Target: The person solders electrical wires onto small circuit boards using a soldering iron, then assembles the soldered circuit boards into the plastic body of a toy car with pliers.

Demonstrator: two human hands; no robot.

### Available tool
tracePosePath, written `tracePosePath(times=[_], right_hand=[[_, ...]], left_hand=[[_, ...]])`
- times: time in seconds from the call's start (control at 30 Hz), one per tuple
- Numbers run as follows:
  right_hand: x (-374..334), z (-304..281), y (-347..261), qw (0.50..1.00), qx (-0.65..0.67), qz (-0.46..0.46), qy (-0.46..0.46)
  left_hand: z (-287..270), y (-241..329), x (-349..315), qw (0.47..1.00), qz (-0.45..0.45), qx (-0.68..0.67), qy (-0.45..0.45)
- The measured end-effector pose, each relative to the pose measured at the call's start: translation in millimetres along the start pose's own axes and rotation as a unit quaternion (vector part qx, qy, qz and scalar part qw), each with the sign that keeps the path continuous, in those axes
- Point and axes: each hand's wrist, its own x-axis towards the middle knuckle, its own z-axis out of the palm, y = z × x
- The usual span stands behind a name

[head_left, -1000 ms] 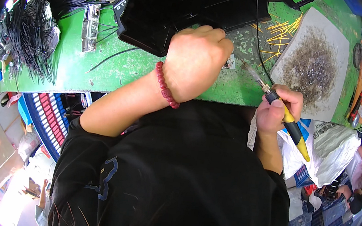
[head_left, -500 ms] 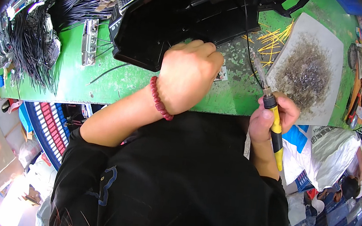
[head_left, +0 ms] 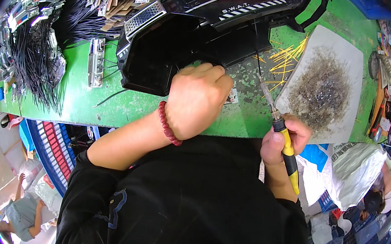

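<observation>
My left hand (head_left: pixel 196 104), with a dark red bead bracelet (head_left: pixel 166 127) on its wrist, is closed at the near edge of a black plastic shell (head_left: pixel 152 59). Its fingers curl out of sight, so what they hold is hidden. In my right hand (head_left: pixel 287 139) is a soldering iron (head_left: pixel 290 161) with a yellow and black handle. Its thin metal shaft points up and to the left, toward the shell, and the tip is apart from my left hand. A thin black wire (head_left: pixel 258 40) hangs across the shell's front.
On the green table (head_left: pixel 74 103), a stained grey board (head_left: pixel 355 56) lies at the right beside thin yellow strips (head_left: pixel 287 57). Metal parts with black wires (head_left: pixel 24 37) are heaped at the left, near a small metal piece (head_left: pixel 96 62). Tools (head_left: pixel 381 107) line the right edge.
The view has shifted, so the table and shell sit lower. Both hands appear slightly further left, still closed in the same grips. Another person now shows at the lower left.
</observation>
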Motion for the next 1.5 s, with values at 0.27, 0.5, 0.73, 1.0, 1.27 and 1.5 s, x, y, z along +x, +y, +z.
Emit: tracePosePath(times=[0.27, 0.5, 0.73, 1.0, 1.27, 1.5], right_hand=[[-2, 0, -2, 1.0, -0.013, 0.01, 0.003], [1, 2, 4, 0.996, 0.073, -0.016, -0.054], [13, 1, -8, 0.989, -0.062, -0.024, -0.13], [29, 33, -11, 0.983, -0.132, -0.037, -0.121], [50, 42, -4, 0.969, -0.2, -0.107, -0.098], [88, 40, -1, 0.904, -0.376, -0.149, -0.135]], left_hand=[[-1, 0, -1, 1.0, 0.012, 0.02, -0.001], [1, 2, -2, 0.998, 0.033, 0.057, 0.012], [0, 1, -3, 0.998, 0.044, 0.045, 0.015], [-12, 2, 1, 0.997, 0.015, -0.065, 0.023], [-13, -3, -5, 0.996, 0.035, -0.07, 0.035], [-6, -2, -5, 0.997, 0.032, -0.043, 0.055]])
